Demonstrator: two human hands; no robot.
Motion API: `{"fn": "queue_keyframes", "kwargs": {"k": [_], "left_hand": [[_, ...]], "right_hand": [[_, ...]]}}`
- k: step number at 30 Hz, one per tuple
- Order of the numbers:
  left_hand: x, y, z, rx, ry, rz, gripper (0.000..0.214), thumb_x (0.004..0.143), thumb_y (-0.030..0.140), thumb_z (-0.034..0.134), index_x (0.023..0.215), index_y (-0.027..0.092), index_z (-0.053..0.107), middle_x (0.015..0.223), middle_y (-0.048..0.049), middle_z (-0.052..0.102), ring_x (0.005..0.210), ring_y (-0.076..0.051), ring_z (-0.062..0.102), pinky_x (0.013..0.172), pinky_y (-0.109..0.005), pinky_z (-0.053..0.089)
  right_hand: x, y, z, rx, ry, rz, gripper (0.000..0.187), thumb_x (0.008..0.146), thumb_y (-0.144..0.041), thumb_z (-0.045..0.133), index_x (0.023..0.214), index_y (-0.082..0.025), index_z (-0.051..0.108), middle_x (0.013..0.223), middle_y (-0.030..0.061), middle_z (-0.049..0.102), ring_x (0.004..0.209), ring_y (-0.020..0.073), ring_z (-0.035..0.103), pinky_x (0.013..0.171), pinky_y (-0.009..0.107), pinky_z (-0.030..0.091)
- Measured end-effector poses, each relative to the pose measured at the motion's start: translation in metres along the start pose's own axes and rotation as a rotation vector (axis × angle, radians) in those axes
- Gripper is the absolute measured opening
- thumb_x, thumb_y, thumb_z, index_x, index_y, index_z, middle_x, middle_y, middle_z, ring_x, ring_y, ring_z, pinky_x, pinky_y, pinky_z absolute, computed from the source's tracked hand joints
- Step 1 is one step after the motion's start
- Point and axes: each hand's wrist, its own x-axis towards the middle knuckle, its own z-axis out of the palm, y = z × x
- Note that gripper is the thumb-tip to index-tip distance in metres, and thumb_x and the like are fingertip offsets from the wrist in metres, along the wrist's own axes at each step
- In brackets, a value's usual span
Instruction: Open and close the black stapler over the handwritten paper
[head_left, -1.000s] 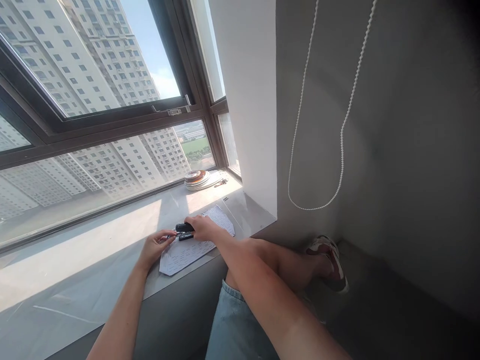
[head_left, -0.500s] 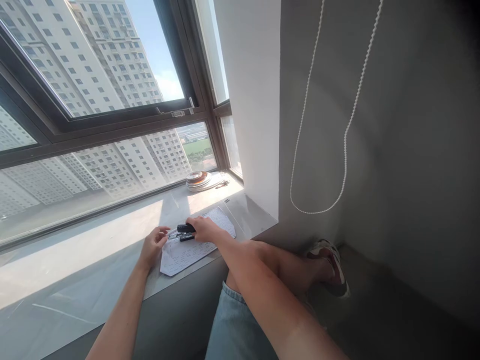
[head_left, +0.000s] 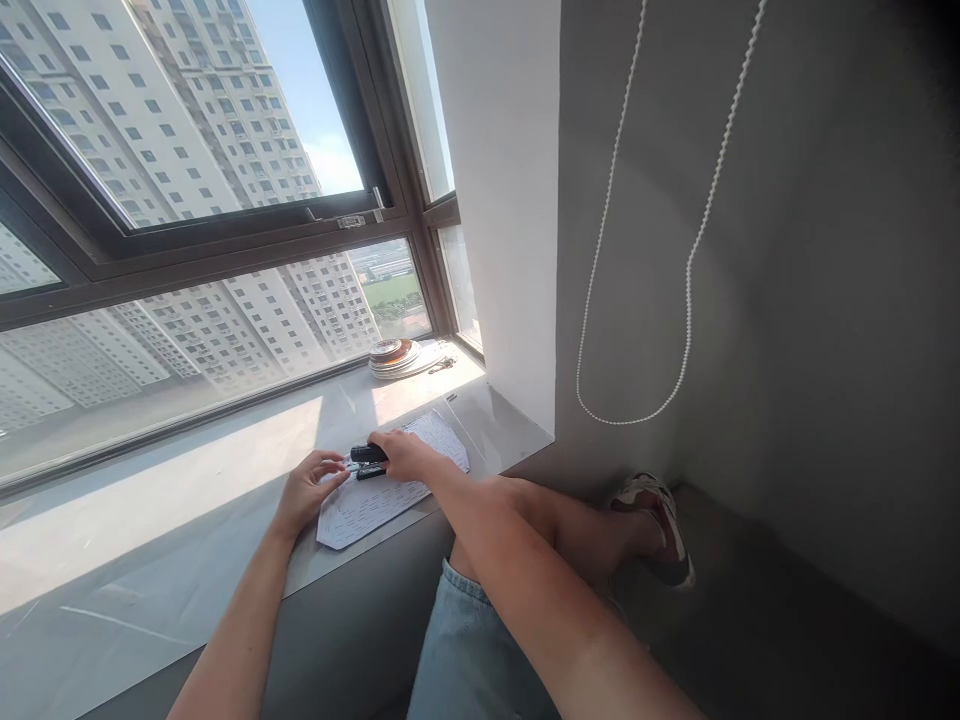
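A black stapler [head_left: 367, 455] is over a white, closely marked sheet [head_left: 367, 512] with cut corners on the window sill. My right hand [head_left: 405, 457] is closed around the stapler's rear, from the right. The stapler's top and base are apart, with its jaw facing left. My left hand [head_left: 309, 487] is at the sheet's left edge, its thumb and fingertips drawn together at the stapler's front end. Whatever lies between those fingertips is too small to make out.
Stacked plates or discs [head_left: 394, 358] stand in the sill's far corner, beside a small dark item [head_left: 442, 364]. A white wall pillar [head_left: 502, 220] rises at the sill's right end. A beaded blind chain [head_left: 634, 422] hangs on the right. My bent leg [head_left: 551, 520] is below the sill.
My left hand has moved right, bringing its fingertips to the stapler's front. My right hand keeps its hold on the stapler. The view has shifted slightly.
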Motion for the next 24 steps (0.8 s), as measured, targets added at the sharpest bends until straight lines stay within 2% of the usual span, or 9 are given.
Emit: {"fn": "queue_keyframes", "kwargs": {"k": [7, 12, 15, 19, 22, 24], "left_hand": [[-0.001, -0.003, -0.002, 0.03, 0.013, 0.048, 0.044, 0.078, 0.055, 0.08, 0.105, 0.022, 0.068, 0.102, -0.0084, 0.072, 0.095, -0.027, 0.071, 0.089, -0.042, 0.058], [-0.001, -0.002, -0.002, -0.009, 0.065, 0.06, 0.039, 0.077, 0.051, 0.081, 0.099, 0.022, 0.068, 0.097, -0.0069, 0.069, 0.091, -0.025, 0.069, 0.086, -0.041, 0.058], [-0.001, -0.001, -0.001, -0.005, 0.033, 0.073, 0.039, 0.073, 0.049, 0.084, 0.095, 0.021, 0.069, 0.094, -0.0066, 0.068, 0.086, -0.024, 0.068, 0.082, -0.041, 0.058], [-0.001, 0.0, -0.001, 0.069, -0.003, 0.129, 0.036, 0.071, 0.046, 0.085, 0.094, 0.021, 0.073, 0.092, -0.0053, 0.068, 0.084, -0.022, 0.065, 0.078, -0.038, 0.056], [0.0, -0.001, -0.001, 0.137, 0.01, 0.168, 0.031, 0.072, 0.044, 0.083, 0.091, 0.022, 0.074, 0.092, -0.0043, 0.069, 0.085, -0.021, 0.063, 0.076, -0.033, 0.05], [0.001, -0.001, -0.002, 0.139, 0.018, 0.188, 0.028, 0.073, 0.044, 0.082, 0.09, 0.022, 0.074, 0.093, -0.0041, 0.07, 0.086, -0.021, 0.061, 0.076, -0.032, 0.047]], "right_hand": [[0.002, -0.002, 0.0, 0.044, 0.017, 0.012, 0.042, 0.084, -0.016, 0.07, 0.122, -0.024, 0.056, 0.111, 0.0069, 0.069, 0.106, 0.0267, 0.061, 0.077, 0.03, 0.043], [0.0, -0.001, -0.009, 0.105, 0.118, -0.02, 0.041, 0.087, -0.016, 0.072, 0.124, -0.028, 0.061, 0.105, 0.0045, 0.069, 0.102, 0.0243, 0.061, 0.084, 0.031, 0.041], [-0.002, 0.002, -0.012, 0.144, 0.083, -0.028, 0.04, 0.085, -0.018, 0.075, 0.123, -0.028, 0.066, 0.1, 0.0039, 0.067, 0.096, 0.0234, 0.061, 0.084, 0.031, 0.042], [0.0, 0.004, -0.009, 0.233, 0.0, -0.162, 0.04, 0.083, -0.013, 0.074, 0.122, -0.023, 0.068, 0.101, 0.0045, 0.066, 0.099, 0.0224, 0.06, 0.084, 0.029, 0.043], [0.003, 0.001, -0.003, 0.285, 0.022, -0.288, 0.038, 0.084, -0.008, 0.071, 0.119, -0.02, 0.07, 0.105, 0.0051, 0.066, 0.1, 0.0215, 0.059, 0.086, 0.029, 0.043], [0.005, -0.001, -0.001, 0.306, 0.059, -0.319, 0.036, 0.084, -0.007, 0.071, 0.117, -0.02, 0.07, 0.106, 0.0052, 0.065, 0.099, 0.0209, 0.059, 0.087, 0.029, 0.043]]}}
